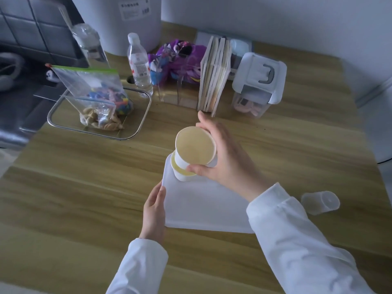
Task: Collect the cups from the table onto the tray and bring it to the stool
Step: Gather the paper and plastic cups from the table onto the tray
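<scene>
paper cup (pixel 195 148) pinched at rim by right hand (pixel 222 158), judged light, crushable | tray (pixel 203 209) edge clasped by left hand (pixel 153 211) | plastic cup (pixel 320 202) uncollected

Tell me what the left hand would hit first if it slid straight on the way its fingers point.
Probably the lower paper cup standing on the white tray. The left hand points up along the tray's left edge toward it, though depth is unclear.

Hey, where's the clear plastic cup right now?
In the head view, the clear plastic cup lies tipped on the wooden table, off the white tray, just right of the right sleeve.
</scene>
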Demonstrator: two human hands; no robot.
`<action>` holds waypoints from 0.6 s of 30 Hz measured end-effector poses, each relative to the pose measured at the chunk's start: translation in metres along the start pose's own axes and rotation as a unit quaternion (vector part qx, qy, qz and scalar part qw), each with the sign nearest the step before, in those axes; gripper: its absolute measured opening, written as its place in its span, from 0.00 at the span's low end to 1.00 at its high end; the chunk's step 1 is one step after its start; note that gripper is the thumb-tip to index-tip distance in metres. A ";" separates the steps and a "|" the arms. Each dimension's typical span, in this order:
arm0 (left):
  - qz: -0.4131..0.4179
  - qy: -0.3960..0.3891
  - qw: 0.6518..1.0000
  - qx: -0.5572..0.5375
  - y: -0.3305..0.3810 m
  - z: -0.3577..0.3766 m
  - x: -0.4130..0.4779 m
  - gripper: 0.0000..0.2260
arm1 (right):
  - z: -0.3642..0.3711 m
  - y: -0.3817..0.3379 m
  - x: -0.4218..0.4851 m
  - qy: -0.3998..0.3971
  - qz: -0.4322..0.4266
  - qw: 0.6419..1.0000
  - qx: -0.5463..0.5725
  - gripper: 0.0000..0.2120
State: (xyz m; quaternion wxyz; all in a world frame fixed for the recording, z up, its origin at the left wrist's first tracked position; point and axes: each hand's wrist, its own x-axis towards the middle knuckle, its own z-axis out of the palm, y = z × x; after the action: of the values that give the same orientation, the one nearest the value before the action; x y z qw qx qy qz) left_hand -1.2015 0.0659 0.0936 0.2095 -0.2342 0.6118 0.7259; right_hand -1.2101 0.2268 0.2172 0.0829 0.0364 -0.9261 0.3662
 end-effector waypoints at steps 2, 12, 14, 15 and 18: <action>0.005 -0.005 1.000 -0.006 0.001 -0.003 -0.004 0.09 | 0.006 -0.005 -0.002 -0.011 0.003 1.000 -0.011 0.46; 0.003 -0.024 1.000 -0.006 0.006 -0.023 -0.019 0.09 | 0.025 -0.013 -0.018 -0.021 0.018 0.998 -0.058 0.46; -0.001 -0.030 1.000 -0.006 0.005 -0.027 -0.018 0.09 | 0.014 -0.008 -0.029 0.008 0.054 0.998 -0.041 0.44; -0.005 -0.035 0.999 -0.002 0.004 -0.028 -0.018 0.09 | 0.005 -0.003 -0.038 0.033 0.073 0.996 -0.030 0.42; -0.016 -0.041 0.999 0.006 0.003 -0.031 -0.015 0.08 | -0.025 0.024 -0.075 0.115 0.147 0.982 0.005 0.35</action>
State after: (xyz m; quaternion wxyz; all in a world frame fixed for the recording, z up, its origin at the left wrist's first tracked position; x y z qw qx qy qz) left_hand -1.1888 0.0350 0.1003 0.2477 -0.2129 0.6030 0.7278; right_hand -1.1366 0.2616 0.2055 0.1342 -0.1418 -0.9038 0.3807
